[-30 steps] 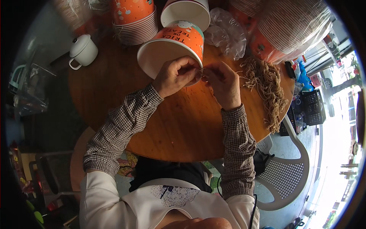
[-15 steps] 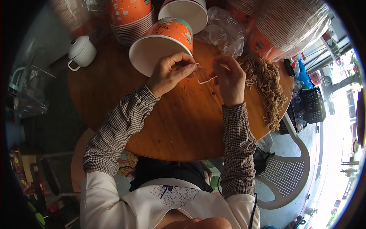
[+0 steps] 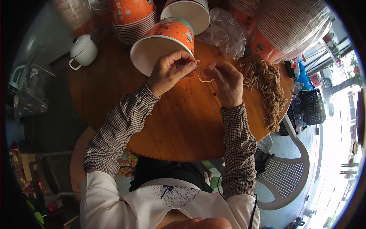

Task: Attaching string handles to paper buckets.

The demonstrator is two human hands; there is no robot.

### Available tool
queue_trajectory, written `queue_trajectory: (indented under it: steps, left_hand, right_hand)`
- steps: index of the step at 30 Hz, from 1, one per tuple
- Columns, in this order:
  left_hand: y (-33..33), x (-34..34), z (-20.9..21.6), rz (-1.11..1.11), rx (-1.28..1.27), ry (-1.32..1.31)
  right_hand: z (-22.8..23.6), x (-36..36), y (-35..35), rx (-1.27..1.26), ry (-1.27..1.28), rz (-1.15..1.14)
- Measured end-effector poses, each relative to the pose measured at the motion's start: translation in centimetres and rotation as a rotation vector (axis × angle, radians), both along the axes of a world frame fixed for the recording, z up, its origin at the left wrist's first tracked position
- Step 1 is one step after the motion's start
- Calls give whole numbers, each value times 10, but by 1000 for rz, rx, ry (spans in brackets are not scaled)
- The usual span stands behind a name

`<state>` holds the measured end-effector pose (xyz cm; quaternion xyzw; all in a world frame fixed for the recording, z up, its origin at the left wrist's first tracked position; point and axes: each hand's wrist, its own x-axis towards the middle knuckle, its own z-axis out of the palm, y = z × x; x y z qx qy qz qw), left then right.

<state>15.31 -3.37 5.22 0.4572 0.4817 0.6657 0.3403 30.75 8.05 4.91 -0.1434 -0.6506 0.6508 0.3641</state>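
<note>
My left hand (image 3: pixel 171 71) is closed in a pinch on a thin pale string (image 3: pixel 205 81), with a short tip showing above the thumb. A loop of the string hangs in the gap between my hands. My right hand (image 3: pixel 228 82) faces it with thumb and forefinger drawn together at the string; the exact grip is slightly blurred. Just beyond my left hand, an orange paper bucket (image 3: pixel 173 32) with a white inside lies on its side, mouth toward me. To the right of my right hand, a heap of tan strings (image 3: pixel 265 86) spreads toward the table's edge.
Paper bucket stacks (image 3: pixel 133 19) stand at the back of the round wooden table (image 3: pixel 179 129), some in plastic (image 3: pixel 291 26). Crumpled clear plastic (image 3: pixel 225 34) lies between them. A white lidded enamel mug (image 3: pixel 84 51) is at left. A grey chair (image 3: pixel 286 171) stands at right.
My right hand has shifted slightly left and its thumb and forefinger have come closer to my left hand. The left hand keeps its pinch on the string.
</note>
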Motion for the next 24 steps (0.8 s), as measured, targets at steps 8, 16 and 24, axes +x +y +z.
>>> queue_trajectory:
  steps: [8,16,24]
  left_hand:
    - [4,-6,-6,270,149,667]
    - [-7,2,13,76,-22,0]
    - [-6,13,14,-30,-32,-83]
  right_hand:
    - [7,1,-5,148,101,-204]
    - [19,3,-9,865,-18,-373]
    - [16,0,-16,862,-2,-263]
